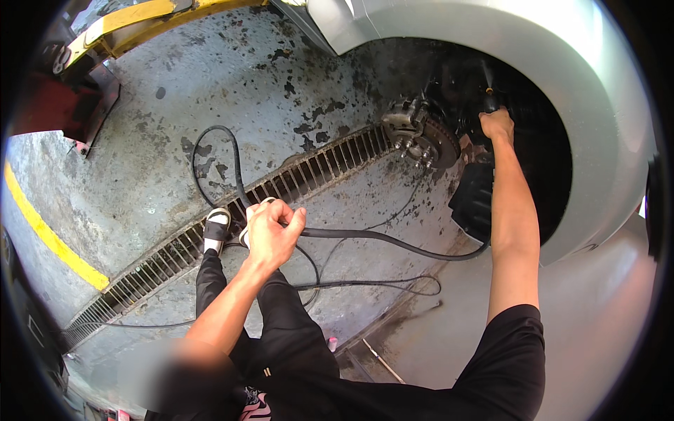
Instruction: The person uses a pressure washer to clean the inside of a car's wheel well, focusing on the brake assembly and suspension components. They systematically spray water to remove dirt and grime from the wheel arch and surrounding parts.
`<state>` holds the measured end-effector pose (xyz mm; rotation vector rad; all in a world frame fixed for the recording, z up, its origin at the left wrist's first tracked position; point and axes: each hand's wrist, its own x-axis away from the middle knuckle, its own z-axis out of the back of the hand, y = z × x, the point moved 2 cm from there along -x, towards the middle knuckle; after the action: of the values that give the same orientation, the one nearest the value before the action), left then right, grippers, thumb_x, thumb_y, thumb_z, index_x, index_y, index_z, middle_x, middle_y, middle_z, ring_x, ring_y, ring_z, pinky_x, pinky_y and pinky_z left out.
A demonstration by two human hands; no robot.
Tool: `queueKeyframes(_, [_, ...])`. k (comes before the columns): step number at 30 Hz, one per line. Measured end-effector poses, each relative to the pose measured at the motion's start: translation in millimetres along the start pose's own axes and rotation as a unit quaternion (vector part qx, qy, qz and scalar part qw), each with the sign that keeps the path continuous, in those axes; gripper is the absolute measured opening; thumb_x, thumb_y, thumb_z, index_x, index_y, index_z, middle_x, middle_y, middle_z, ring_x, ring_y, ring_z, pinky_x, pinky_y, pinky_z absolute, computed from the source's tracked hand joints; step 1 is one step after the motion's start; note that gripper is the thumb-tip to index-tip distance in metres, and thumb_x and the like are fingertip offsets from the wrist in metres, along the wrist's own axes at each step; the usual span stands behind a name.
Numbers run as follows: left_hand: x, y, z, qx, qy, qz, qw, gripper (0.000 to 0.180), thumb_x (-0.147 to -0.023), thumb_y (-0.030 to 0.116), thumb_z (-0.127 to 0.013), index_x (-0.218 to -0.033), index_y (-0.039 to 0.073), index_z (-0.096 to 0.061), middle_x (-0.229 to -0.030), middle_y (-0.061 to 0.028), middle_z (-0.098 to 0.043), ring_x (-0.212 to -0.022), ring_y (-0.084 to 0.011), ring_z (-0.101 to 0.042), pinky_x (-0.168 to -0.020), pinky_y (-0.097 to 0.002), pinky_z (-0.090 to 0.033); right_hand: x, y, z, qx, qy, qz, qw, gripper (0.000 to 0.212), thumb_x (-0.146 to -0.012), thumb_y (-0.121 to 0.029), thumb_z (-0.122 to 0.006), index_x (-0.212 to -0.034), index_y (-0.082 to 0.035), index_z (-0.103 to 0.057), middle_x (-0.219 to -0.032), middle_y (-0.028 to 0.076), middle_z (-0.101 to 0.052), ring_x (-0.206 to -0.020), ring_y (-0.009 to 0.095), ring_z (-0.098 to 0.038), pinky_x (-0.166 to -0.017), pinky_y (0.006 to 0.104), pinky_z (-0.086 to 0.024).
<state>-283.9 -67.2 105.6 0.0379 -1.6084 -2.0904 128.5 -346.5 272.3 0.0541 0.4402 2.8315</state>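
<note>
Inside the dark wheel well of a silver car, my right hand (497, 126) is closed round a black spray gun (493, 102) with a brass-coloured tip. A pale jet of spray leaves the tip, pointing up and away from me. My left hand (274, 235), fingers curled, grips a thick black hose (393, 241) in front of my legs. From there the hose runs right and passes behind my right forearm; its join to the gun is hidden. Left of the gun, the bare wheel hub with its brake disc (444, 142) and studs is exposed.
The silver fender (604, 133) curves round the wheel well. A metal floor grate (323, 166) crosses the worn grey floor, beneath a hose loop. Thin cables (365, 283) lie near my feet. A yellow lift arm (133, 17) stands far left, and a thin rod (382, 360) lies near me.
</note>
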Motion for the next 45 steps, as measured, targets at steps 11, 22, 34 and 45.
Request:
queueKeyframes(11, [2, -2, 3, -0.004, -0.003, 0.008, 1.000, 0.034, -0.085, 0.025, -0.076, -0.065, 0.007, -0.056, -0.063, -0.0045, -0.057, -0.066, -0.0236, -0.055, -0.087, -0.0400, -0.041, 3, 5, -11, 0.032, -0.058, 0.000, 0.998, 0.052, -0.083, -0.018, -0.062, -0.134, -0.006, -0.063, -0.135, 0.024, -0.063, -0.128, 0.037, -0.059, -0.108, 0.0431, -0.048])
queueKeyframes(22, [8, -3, 3, 0.008, -0.026, 0.005, 1.000, 0.034, -0.086, 0.027, -0.076, -0.066, 0.008, -0.057, -0.063, -0.0034, -0.057, -0.066, -0.0232, -0.056, -0.088, -0.0396, -0.041, 12, 19, -26, 0.040, -0.083, 0.013, 0.996, 0.055, -0.079, -0.018, -0.065, -0.132, -0.005, -0.063, -0.132, 0.026, -0.064, -0.127, 0.039, -0.060, -0.106, 0.0424, -0.048])
queueKeyframes(34, [12, -1, 22, 0.014, -0.052, 0.008, 0.999, 0.035, -0.085, 0.024, -0.077, -0.065, 0.007, -0.054, -0.067, -0.0063, -0.060, -0.069, -0.0260, -0.055, -0.079, -0.0398, -0.043, 43, -2, -14, 0.074, -0.094, 0.053, 0.991, 0.050, -0.085, -0.015, -0.059, -0.133, -0.003, -0.061, -0.133, 0.026, -0.063, -0.128, 0.038, -0.059, -0.107, 0.0451, -0.047])
queueKeyframes(45, [21, -20, 20, 0.015, -0.016, -0.004, 1.000, 0.033, -0.084, 0.026, -0.077, -0.065, 0.008, -0.057, -0.063, -0.0048, -0.059, -0.065, -0.0250, -0.055, -0.084, -0.0396, -0.041, 63, -48, -60, 0.131, -0.106, 0.057, 0.984, 0.051, -0.089, -0.017, -0.060, -0.139, -0.006, -0.052, -0.137, 0.022, -0.062, -0.130, 0.036, -0.059, -0.109, 0.0461, -0.047])
